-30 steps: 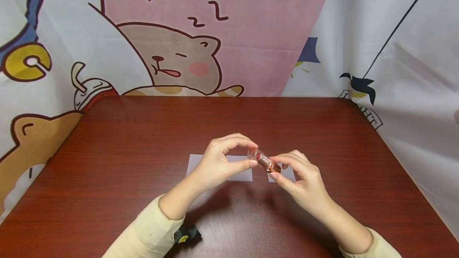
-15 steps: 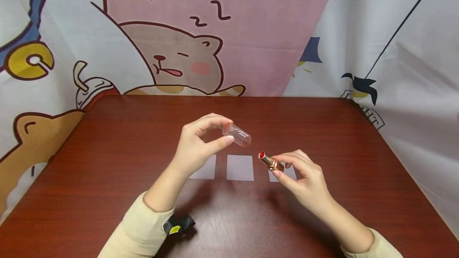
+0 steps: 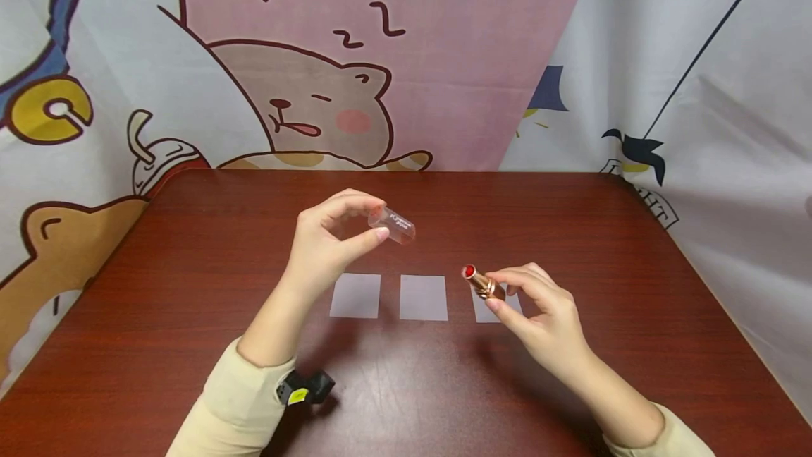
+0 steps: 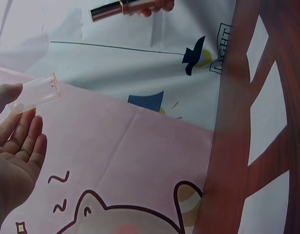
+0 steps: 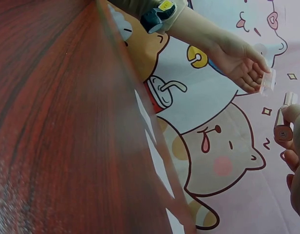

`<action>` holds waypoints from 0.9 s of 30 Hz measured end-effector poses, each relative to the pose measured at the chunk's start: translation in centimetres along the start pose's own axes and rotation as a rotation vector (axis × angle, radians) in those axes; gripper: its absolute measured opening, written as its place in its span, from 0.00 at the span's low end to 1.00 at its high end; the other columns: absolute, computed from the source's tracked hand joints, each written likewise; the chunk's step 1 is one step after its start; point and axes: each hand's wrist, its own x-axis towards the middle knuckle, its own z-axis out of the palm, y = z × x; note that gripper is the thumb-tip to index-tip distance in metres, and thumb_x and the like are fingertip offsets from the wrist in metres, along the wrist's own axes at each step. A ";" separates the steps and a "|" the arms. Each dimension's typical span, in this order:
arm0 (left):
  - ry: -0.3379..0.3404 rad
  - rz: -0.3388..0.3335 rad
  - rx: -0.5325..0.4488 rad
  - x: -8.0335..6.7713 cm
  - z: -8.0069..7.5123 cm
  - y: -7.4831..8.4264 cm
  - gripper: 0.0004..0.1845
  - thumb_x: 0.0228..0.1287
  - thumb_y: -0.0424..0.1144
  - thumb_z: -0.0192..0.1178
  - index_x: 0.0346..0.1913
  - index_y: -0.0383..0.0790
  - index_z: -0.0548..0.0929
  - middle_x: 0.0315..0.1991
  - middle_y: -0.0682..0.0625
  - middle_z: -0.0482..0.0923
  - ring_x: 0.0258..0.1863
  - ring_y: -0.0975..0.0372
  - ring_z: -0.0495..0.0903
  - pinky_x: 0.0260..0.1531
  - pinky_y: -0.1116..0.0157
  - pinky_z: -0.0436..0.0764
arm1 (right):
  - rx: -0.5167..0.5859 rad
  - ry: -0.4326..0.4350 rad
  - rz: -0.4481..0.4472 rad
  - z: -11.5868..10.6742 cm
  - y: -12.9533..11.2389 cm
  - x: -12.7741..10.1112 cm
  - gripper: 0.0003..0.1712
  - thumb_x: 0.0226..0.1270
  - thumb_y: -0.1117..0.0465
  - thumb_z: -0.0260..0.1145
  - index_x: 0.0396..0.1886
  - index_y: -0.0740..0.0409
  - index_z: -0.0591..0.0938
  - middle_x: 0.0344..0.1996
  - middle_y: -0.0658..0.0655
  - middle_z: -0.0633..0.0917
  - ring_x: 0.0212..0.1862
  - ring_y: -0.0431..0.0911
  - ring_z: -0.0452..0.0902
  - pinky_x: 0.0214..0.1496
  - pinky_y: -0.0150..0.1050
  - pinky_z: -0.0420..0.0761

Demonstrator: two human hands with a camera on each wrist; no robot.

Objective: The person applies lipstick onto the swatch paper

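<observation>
My left hand (image 3: 330, 238) is raised above the table and pinches a clear plastic lipstick cap (image 3: 393, 224) between thumb and forefinger; the cap (image 4: 37, 91) also shows in the left wrist view. My right hand (image 3: 539, 309) grips a rose-gold lipstick tube (image 3: 483, 283) by its base, its red tip pointing up and left. The tube (image 5: 284, 122) and the cap (image 5: 267, 80) appear apart in the right wrist view. Cap and tube are a hand's width apart.
Three pale rectangular paper slips (image 3: 355, 295) (image 3: 423, 297) (image 3: 495, 307) lie in a row on the dark red wooden table (image 3: 190, 302); the right one sits partly under my right hand. A cartoon-print cloth (image 3: 355, 55) hangs behind and at both sides.
My left hand pulled the clear cap off the lipstick and carried it up and to the left. The right hand kept the tube nearly still. The left paper slip became uncovered.
</observation>
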 end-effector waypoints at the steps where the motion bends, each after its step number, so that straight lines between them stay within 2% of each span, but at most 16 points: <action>1: 0.001 -0.002 0.002 0.0 -0.1 -0.1 0.14 0.47 0.18 0.68 0.39 0.26 0.83 0.36 0.48 0.81 0.34 0.58 0.77 0.36 0.63 0.78 | 0.000 0.001 0.000 0.0 -0.2 0.1 0.18 0.64 0.55 0.68 0.37 0.69 0.84 0.29 0.55 0.84 0.33 0.42 0.72 0.35 0.31 0.70; 7: 0.012 0.002 0.042 0.2 -0.8 -0.4 0.14 0.46 0.18 0.69 0.39 0.26 0.83 0.35 0.48 0.81 0.33 0.58 0.78 0.38 0.63 0.77 | 0.003 -0.001 0.003 -0.1 -1.1 0.6 0.18 0.64 0.56 0.68 0.37 0.70 0.83 0.29 0.55 0.84 0.33 0.42 0.72 0.36 0.30 0.70; 17: 0.025 0.024 0.103 0.7 -2.1 -1.3 0.15 0.44 0.17 0.70 0.38 0.28 0.84 0.32 0.48 0.80 0.33 0.59 0.78 0.41 0.62 0.76 | 0.011 0.007 -0.001 -0.2 -1.2 0.7 0.16 0.63 0.58 0.69 0.37 0.70 0.83 0.29 0.56 0.84 0.33 0.42 0.72 0.35 0.31 0.70; 23: 0.018 -0.001 0.133 0.8 -3.0 -1.9 0.13 0.44 0.18 0.70 0.36 0.30 0.85 0.31 0.48 0.80 0.32 0.59 0.78 0.40 0.63 0.75 | 0.018 0.013 0.000 -0.3 -1.4 0.8 0.15 0.63 0.59 0.69 0.36 0.71 0.83 0.30 0.56 0.84 0.33 0.42 0.72 0.35 0.33 0.70; 27: 0.012 -0.043 0.163 0.8 -3.6 -2.4 0.14 0.45 0.19 0.70 0.38 0.30 0.85 0.32 0.48 0.80 0.33 0.60 0.77 0.39 0.65 0.75 | 0.020 0.016 -0.002 -0.3 -1.5 0.9 0.17 0.64 0.57 0.68 0.36 0.71 0.83 0.30 0.56 0.84 0.33 0.41 0.72 0.36 0.30 0.70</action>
